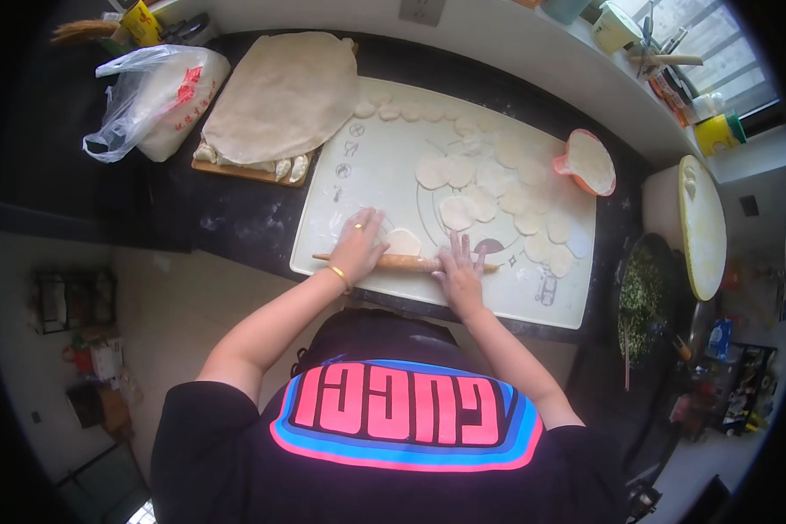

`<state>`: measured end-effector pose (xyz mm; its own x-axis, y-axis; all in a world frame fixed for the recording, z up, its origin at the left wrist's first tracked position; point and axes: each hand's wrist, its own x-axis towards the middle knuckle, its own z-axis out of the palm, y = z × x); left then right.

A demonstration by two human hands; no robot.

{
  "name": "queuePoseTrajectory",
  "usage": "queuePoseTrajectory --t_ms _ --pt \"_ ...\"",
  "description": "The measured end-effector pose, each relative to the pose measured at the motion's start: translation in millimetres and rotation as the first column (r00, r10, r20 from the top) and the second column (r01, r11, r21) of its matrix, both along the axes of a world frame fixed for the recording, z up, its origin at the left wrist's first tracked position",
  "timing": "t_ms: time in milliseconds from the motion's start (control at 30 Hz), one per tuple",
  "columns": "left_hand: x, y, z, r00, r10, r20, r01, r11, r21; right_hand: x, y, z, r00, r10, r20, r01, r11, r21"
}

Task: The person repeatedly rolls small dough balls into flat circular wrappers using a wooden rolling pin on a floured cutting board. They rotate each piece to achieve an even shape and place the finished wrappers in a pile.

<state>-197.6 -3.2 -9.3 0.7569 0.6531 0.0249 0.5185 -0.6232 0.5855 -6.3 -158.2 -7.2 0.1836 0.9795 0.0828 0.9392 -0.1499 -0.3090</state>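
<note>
A wooden rolling pin (pixel 408 263) with tapered ends lies crosswise near the front of a pale pastry mat (pixel 323 229). My left hand (pixel 356 244), with a ring and a gold bangle, rests on its left part, fingers stretched out flat. On the pin's right part lies my right hand (pixel 460 272), floury, fingers spread. Neither hand wraps round it. Just beyond the pin, between my hands, is a small round dough wrapper (pixel 403 242), its near edge at the pin. More wrappers (pixel 456 212) overlap across the middle and right of the mat.
Back left, a large dough sheet (pixel 279 96) covers a wooden board with dumplings (pixel 299 168) peeking out. A plastic bag (pixel 170 96) stands beside it. A pink bowl (pixel 589 163) of flour sits at the mat's right corner. Further right are chopped greens (pixel 644 301) in a pan and a round tray (pixel 701 231).
</note>
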Motion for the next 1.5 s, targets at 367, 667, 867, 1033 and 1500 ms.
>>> queuePoseTrajectory --t_ms 367,667,867,1033,1500 --pt "37.3 6.1 45.0 0.906 -0.027 -0.423 -0.092 0.962 -0.257 6.2 -20.8 10.4 0.999 -0.026 -0.023 0.026 1.000 0.004" --pt "23.6 28.3 8.7 0.923 0.301 -0.241 -0.216 0.922 0.322 14.3 58.7 13.1 0.988 -0.108 0.108 0.108 0.994 0.007" --pt "6.3 22.2 10.6 0.974 -0.028 -0.223 0.070 0.981 0.183 7.1 29.1 19.5 0.999 -0.015 0.029 0.019 0.992 -0.125" --pt "16.1 22.2 21.2 0.941 -0.052 -0.336 0.125 0.972 0.200 -2.7 5.6 11.6 0.998 -0.068 0.017 0.070 0.993 -0.092" --pt "72.8 36.9 14.5 0.953 -0.289 -0.093 0.264 0.940 -0.218 -1.6 -6.2 7.5 0.993 -0.113 0.027 0.110 0.989 0.097"
